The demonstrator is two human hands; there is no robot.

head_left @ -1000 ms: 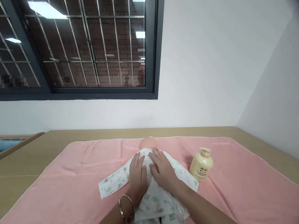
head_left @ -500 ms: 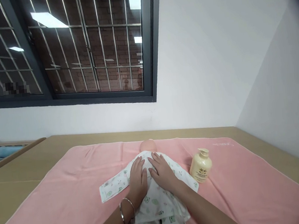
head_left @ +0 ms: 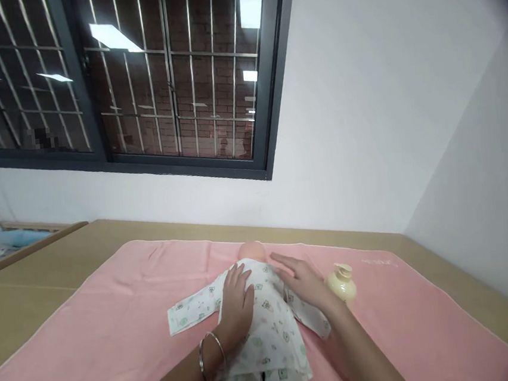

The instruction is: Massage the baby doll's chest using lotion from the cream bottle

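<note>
- Left hand [head_left: 236,300] flat, fingers spread, on doll [head_left: 260,327] chest.
- Right hand [head_left: 302,278] open, on doll's sleeve, beside lotion bottle [head_left: 341,282].
- Pink towel [head_left: 115,335] beneath.

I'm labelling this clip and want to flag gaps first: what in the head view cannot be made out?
- Doll: legs cut off by the bottom edge; head mostly hidden behind its printed clothes.
- Pump bottle: label hidden behind the right hand.
- Doll's chest under the left hand: covered by the palm.
- Print on the pink towel, far right corner: too small to read.
- Window: one patch blurred out.
</note>
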